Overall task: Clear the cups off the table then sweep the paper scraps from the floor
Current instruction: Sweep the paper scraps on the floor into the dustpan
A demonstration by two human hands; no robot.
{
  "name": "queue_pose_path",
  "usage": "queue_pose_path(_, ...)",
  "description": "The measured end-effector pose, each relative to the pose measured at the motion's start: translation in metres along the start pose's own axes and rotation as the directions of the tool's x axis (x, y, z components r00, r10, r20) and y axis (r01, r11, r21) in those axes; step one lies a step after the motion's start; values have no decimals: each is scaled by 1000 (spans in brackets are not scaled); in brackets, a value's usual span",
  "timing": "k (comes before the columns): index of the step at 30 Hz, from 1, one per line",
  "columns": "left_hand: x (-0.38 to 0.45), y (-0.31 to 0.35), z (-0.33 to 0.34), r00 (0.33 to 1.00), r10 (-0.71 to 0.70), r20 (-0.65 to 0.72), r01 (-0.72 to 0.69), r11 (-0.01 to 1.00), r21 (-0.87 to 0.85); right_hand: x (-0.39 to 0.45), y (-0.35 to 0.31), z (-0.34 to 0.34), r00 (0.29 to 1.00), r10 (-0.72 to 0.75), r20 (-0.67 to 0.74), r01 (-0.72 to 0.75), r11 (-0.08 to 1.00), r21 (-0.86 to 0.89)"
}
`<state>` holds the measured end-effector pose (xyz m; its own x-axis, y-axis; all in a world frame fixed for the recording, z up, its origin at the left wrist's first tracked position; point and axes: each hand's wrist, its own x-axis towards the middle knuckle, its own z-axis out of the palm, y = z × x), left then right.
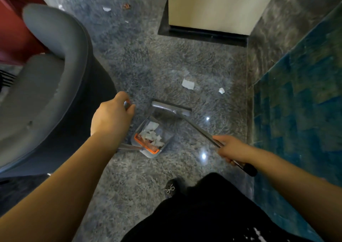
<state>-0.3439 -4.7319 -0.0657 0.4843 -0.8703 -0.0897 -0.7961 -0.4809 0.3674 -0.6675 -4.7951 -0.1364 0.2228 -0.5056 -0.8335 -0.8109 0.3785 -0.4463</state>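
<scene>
The person stands over a speckled grey floor (pixel 129 177), both bare arms reaching down, one dark shoe (pixel 171 188) with a small sparkly bow showing below. The left hand (pixel 112 118) is curled around the top of the dustpan handle (pixel 127 105), fingers and thumb closed on it, and the handle runs down behind the wrist to the dustpan (pixel 152 140), a clear grey tray with an orange comb (pixel 146 143) along its near edge. A heap of white paper scraps (pixel 152 133) already lies inside the pan. The right hand (pixel 232 149) grips the metal broom handle (pixel 201 133) near its upper end, fingers wrapped round it, with the black end cap (pixel 249 169) sticking out behind the hand. The broom head (pixel 172 108) sits on the floor just beyond the mouth of the pan, almost touching it. More paper is loose on the floor: a larger white scrap (pixel 188 84) and a smaller scrap (pixel 221 90) lie a little past the broom head toward the right, and several distant bits (pixel 106 9) are scattered farther off by the wall. A grey upholstered chair (pixel 46 75) stands close on the left, a pale cabinet (pixel 212 5) on a dark plinth rises ahead, and a blue-green tiled strip (pixel 299 93) runs along the right side.
</scene>
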Motion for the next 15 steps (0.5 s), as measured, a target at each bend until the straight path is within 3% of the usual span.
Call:
queue_pose_path(5,32,29,14,996,93,7,-93,995,20,18,-4,-29,995,-6,-96,13,998,68)
queue_pose_path(15,161,125,56,980,177,90,-184,979,82,91,-34,-152,995,-44,-88,47,998,32)
